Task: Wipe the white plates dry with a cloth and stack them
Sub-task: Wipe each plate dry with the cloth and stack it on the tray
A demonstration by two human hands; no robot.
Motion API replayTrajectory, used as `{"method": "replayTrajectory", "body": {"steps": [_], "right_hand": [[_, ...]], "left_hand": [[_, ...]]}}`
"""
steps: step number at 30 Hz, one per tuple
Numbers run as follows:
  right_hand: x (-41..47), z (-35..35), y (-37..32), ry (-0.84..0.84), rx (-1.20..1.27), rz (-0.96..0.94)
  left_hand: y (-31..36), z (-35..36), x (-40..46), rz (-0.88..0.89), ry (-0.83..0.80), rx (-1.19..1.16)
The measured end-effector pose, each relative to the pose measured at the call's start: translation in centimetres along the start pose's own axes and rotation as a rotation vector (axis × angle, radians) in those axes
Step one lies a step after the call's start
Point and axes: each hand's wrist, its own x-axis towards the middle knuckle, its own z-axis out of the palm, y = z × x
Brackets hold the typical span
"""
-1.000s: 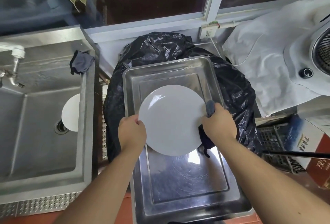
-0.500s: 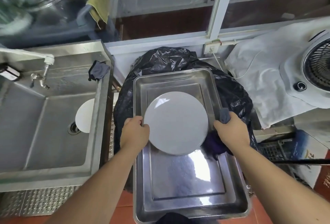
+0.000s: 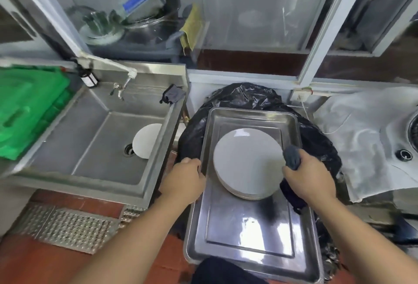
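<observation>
while the view runs left to right, each line takes one thing in turn.
green boards (image 3: 27, 111): stacked at the far left edge, beside the sink.
sink (image 3: 99, 148): steel basin with a tap (image 3: 119, 89) on its back wall and a drain in the floor.
plate in sink (image 3: 146, 140): one white plate lying by the drain, partly hidden behind the sink's right wall.
grey rag (image 3: 173, 95): draped over the sink's back right corner.
left hand (image 3: 184, 178): at the left rim of the tray, fingers curled toward the rim; cannot tell whether they grip it. it is apart from the plates.
tray (image 3: 248, 227): large steel tray resting on a black bag (image 3: 244, 95) that shows around its far and right sides.
stack of plates (image 3: 247, 161): white plates piled flat in the far half of the tray, several edges showing at the near side.
right hand (image 3: 309, 176): fingers wrapped around a dark cloth (image 3: 291, 157), the bunched end touching the stack's right edge; more cloth hangs below the hand over the tray's right rim.
white sheet (image 3: 362, 139): covers an appliance at the right, with a round knob showing.
</observation>
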Motion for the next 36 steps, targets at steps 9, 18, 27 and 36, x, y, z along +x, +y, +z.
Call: {"method": "replayTrajectory", "body": {"steps": [9,18,27,36], "right_hand": [[-5.8,4.4,-12.1,-0.072,-0.123,-0.268],[-18.1,11.3,-26.2,-0.186,-0.208,-0.562],[-26.6,19.0,-39.1,-0.317,-0.221,-0.889],[-27.3,28.1,-51.4,-0.461,-0.303,-1.101]], "left_hand": [[-10.7,-5.0,-8.7,-0.085,0.112,0.066],[-27.0,-8.8,-23.2,-0.292,0.186,0.017],[-36.9,-12.2,-31.7,-0.518,0.296,-0.026],[-45.1,-15.3,-30.1,-0.712,0.247,-0.058]]}}
